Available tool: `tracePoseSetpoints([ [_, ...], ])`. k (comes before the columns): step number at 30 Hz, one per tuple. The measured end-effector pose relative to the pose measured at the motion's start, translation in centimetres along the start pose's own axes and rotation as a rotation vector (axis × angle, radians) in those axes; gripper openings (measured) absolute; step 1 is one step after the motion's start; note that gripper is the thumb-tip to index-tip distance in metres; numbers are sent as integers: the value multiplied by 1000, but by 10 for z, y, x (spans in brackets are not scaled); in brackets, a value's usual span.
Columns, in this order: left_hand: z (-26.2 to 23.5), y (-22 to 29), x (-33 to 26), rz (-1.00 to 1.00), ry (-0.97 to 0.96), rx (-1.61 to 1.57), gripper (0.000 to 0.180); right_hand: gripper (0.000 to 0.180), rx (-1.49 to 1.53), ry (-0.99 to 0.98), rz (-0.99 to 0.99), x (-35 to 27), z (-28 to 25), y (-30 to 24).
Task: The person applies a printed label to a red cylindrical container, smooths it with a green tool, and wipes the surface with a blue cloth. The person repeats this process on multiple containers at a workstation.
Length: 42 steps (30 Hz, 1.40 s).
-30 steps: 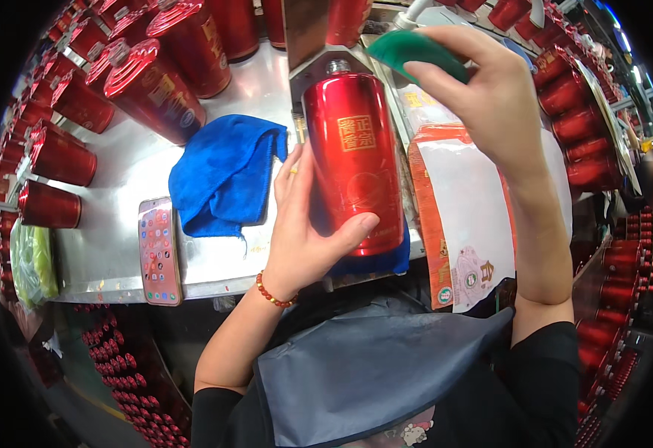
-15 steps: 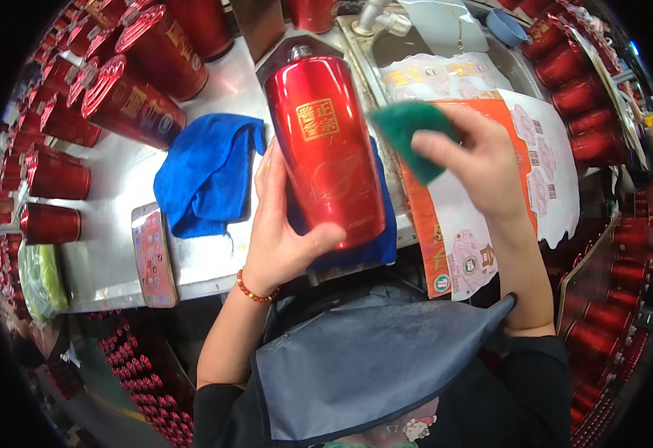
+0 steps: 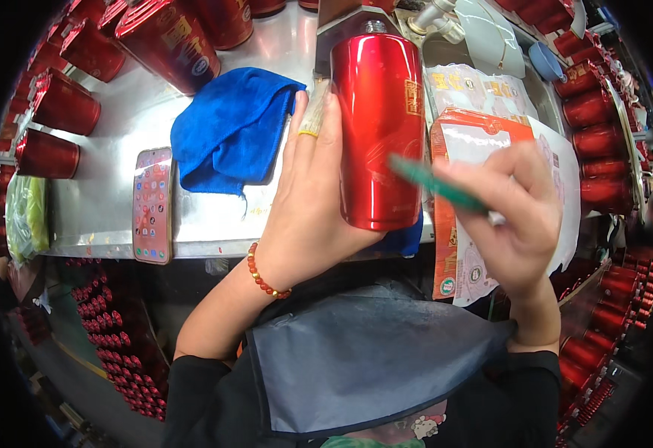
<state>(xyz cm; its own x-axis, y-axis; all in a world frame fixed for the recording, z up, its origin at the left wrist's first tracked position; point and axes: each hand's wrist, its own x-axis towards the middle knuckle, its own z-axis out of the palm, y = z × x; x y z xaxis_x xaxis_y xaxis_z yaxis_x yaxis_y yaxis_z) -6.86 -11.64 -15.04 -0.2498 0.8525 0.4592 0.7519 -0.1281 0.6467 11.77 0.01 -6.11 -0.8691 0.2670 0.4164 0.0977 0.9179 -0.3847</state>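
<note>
A glossy red bottle [image 3: 375,142] with a gold square emblem and a bare metal neck stands out in the middle, its neck toward the far side. My left hand [image 3: 315,198] grips it along the left side and under the base, fingers extended along its wall. My right hand [image 3: 517,209] pinches a flat green scraper [image 3: 446,188], seen nearly edge-on and blurred. The scraper's tip overlaps the bottle's lower right face; whether it touches cannot be told. A second blue cloth [image 3: 407,240] shows partly beneath the bottle.
Left of the bottle lie a crumpled blue cloth [image 3: 229,131] and a phone [image 3: 152,205] on the metal table [image 3: 102,201]. Red bottles [image 3: 166,41] crowd the far left. Printed decal sheets [image 3: 483,97] lie right, near a sink tap [image 3: 438,19]. Racks of red bottles [image 3: 602,142] line the right.
The bottle has shifted right and turned, so its emblem now faces rightward. The scraper has come down and tilted edge-on toward the bottle. The view has also shifted.
</note>
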Motion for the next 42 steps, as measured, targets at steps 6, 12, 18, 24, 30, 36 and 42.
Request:
tracePoseSetpoints([
  [6,4,2,-3,-18,49,-42,125,41,-34,-58,-18,17,-7,-4],
  [12,10,-10,-8,-32,78,-135,124,36,130,-232,-36,17,-1,-8],
  [18,10,-19,-10,-3,32,-180,130,26,-199,61,-192,7,13,33],
  [24,10,-27,-14,-30,-40,-260,134,23,515,-86,450,16,5,56],
  [30,10,-37,-14,-20,-78,-272,136,30,2,35,-228,-22,23,14],
  [36,7,-26,-12,2,-46,-220,133,22,-183,265,191,37,-4,79],
  [42,12,-2,-10,-90,52,-170,125,23,167,-89,15,61,-6,39],
])
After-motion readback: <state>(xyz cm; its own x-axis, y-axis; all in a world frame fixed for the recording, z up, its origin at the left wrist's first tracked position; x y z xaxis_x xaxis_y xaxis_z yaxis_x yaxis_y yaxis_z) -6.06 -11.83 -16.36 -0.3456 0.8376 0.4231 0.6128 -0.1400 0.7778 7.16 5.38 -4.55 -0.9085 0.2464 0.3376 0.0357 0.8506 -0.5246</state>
